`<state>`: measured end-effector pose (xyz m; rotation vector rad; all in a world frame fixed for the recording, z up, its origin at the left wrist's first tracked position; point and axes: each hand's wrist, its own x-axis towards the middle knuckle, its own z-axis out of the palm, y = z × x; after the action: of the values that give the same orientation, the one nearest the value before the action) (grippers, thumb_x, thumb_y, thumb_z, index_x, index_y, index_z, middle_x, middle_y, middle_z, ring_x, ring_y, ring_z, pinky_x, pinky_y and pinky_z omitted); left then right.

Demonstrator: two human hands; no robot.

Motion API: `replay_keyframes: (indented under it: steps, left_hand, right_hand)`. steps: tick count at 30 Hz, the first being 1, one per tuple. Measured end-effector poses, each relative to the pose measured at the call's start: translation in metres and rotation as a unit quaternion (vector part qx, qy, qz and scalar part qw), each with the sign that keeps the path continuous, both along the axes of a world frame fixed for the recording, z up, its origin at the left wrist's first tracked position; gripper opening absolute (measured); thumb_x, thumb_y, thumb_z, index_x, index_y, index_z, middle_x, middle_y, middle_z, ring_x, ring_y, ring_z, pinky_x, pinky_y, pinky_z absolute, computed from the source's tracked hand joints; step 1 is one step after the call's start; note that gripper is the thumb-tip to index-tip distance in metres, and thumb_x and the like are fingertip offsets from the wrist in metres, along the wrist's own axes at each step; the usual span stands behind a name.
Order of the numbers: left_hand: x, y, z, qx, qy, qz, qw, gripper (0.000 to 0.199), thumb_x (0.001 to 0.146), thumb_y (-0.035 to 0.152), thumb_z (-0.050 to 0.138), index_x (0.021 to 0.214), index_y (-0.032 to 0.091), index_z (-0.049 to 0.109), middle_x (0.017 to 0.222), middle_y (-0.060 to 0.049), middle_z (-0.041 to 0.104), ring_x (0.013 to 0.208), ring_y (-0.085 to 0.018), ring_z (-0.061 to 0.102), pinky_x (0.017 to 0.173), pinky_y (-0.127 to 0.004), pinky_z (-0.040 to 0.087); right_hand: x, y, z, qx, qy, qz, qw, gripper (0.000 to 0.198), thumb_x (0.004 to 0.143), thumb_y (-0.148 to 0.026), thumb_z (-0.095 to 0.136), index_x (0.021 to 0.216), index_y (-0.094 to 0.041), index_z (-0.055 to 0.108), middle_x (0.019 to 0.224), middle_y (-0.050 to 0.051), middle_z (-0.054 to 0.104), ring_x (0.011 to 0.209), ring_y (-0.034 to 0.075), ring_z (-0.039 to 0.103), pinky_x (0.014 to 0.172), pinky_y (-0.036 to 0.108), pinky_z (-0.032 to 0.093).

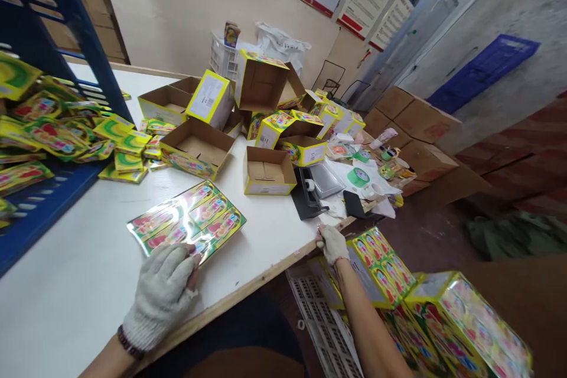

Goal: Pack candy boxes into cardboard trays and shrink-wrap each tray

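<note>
My left hand [163, 289], in a white knit glove with the fingertips bare, grips the near edge of a glossy printed pack [208, 209]. The pack lies on the white table, yellow, green and red pictures showing in rows under its shiny surface. At the table's front edge is my right hand [332, 244], gloved the same way. Its fingers are curled, and I cannot make out whether something small is in them. Below and beside that hand stands a stack of filled yellow display boxes [381, 266].
Open cardboard display boxes [269, 171] crowd the back of the table [266, 230]. To the left, a blue crate [53, 212] holds many small yellow-green packets. Green tape [358, 176], a dark phone-like slab [354, 204] and papers lie at right. A white crate [319, 331] sits below.
</note>
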<state>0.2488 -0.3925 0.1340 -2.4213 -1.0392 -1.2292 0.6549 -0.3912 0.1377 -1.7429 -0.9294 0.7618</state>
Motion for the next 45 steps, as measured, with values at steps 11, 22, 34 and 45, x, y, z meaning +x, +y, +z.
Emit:
replay_keyframes:
  steps: [11,22,34,45]
  left_hand:
    - [-0.001,-0.015,0.002,-0.049,-0.031,0.018,0.998,0.041,0.082,0.008,0.055,0.122,0.015,0.048,0.096,-0.01,0.059,0.087,-0.022,0.055,0.077,-0.038,0.048]
    - [0.002,-0.014,0.027,-0.161,0.134,0.023,0.978,0.017,0.078,0.02,0.057,0.092,0.022,0.066,0.081,-0.005,0.053,0.071,-0.022,0.047,0.062,-0.035,0.032]
    - [0.025,-0.009,0.034,-0.179,0.076,0.125,0.973,0.012,0.079,0.023,0.061,0.067,0.02,0.06,0.072,-0.004,0.056,0.067,-0.02,0.052,0.061,-0.033,0.034]
    - [-0.063,-0.009,-0.002,-0.22,-0.114,0.068,0.967,0.021,0.091,0.027,0.05,0.107,0.02,0.063,0.11,-0.009,0.054,0.12,-0.024,0.054,0.092,-0.036,0.053]
  right_hand:
    - [-0.205,-0.032,0.012,-0.081,0.276,0.314,0.905,0.047,0.074,-0.062,0.069,0.069,-0.018,0.054,0.048,-0.005,0.054,0.036,0.005,0.042,0.037,0.018,0.03]
    - [-0.223,-0.021,-0.013,-0.1,0.3,0.318,0.894,0.049,0.069,-0.064,0.071,0.067,-0.018,0.054,0.048,-0.004,0.055,0.037,0.006,0.044,0.037,0.018,0.034]
    - [-0.219,0.002,-0.007,-0.151,0.275,0.233,0.92,0.058,0.069,-0.075,0.061,0.088,-0.021,0.051,0.058,-0.005,0.054,0.042,0.011,0.056,0.036,0.019,0.039]
    - [-0.206,0.078,0.041,0.066,-0.262,0.274,0.923,0.03,0.076,-0.024,0.065,0.105,-0.019,0.062,0.107,0.011,0.065,0.101,0.025,0.06,0.088,0.038,0.048]
